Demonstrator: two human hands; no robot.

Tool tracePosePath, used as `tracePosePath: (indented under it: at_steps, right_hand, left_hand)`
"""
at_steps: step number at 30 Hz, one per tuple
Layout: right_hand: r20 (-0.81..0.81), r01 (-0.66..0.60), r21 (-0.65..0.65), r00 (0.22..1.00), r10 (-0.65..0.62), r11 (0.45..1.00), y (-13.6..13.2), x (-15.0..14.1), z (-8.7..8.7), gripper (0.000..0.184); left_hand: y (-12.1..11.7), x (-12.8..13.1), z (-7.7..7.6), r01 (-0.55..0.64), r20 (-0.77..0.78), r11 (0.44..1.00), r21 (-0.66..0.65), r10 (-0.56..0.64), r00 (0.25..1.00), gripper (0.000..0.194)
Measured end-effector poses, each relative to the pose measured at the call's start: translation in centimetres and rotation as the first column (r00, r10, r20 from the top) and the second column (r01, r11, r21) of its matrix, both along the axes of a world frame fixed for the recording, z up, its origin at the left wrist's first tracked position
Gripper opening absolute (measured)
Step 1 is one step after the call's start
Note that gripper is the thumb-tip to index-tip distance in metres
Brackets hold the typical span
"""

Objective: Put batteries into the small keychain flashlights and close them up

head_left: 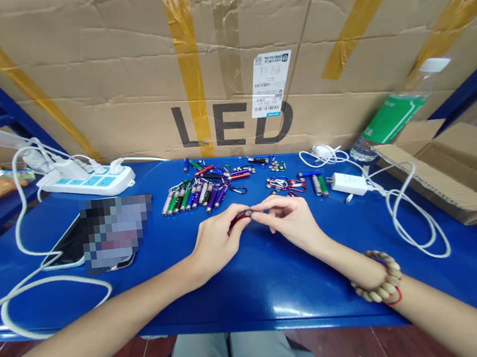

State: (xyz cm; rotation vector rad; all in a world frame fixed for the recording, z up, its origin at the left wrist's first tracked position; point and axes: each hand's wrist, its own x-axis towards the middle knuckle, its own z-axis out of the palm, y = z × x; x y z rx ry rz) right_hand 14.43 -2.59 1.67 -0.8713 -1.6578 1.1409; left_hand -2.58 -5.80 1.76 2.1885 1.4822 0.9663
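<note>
Above the front middle of the blue table, my left hand (218,242) is closed around a small red mini flashlight (239,217), most of it covered by the fingers. The thumb and forefinger of my right hand (287,219) pinch at its end, on something small I cannot make out. Just beyond the hands lies a row of silver, green, purple and black mini flashlights (193,197), with more heaped behind it. Right of these are red carabiner clips (296,185), green clips (280,166) and several button cells (252,169).
At left stand a white power strip (89,183) with plugs and a phone (64,242) beside a blurred patch. A white charger (349,184) with looped cable, a bottle (394,119) and an open cardboard box (426,181) occupy the right. Behind rises a large carton (128,99).
</note>
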Motion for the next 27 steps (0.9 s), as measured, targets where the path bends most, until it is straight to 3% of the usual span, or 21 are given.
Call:
tracePosePath:
  at_steps: [13, 27]
  right_hand:
    - [-0.063, 0.092, 0.099, 0.994, -0.086, 0.991, 0.10, -0.06, 0.13, 0.014]
    - [0.023, 0.088, 0.083, 0.996, -0.090, 0.993, -0.07, -0.10, 0.32, 0.017]
  left_hand:
    - [-0.09, 0.26, -0.20, 0.096, 0.173, 0.991, -0.090, -0.080, 0.982, 0.020]
    - [-0.10, 0.19, -0.11, 0.094, 0.151, 0.991, -0.094, -0.080, 0.985, 0.010]
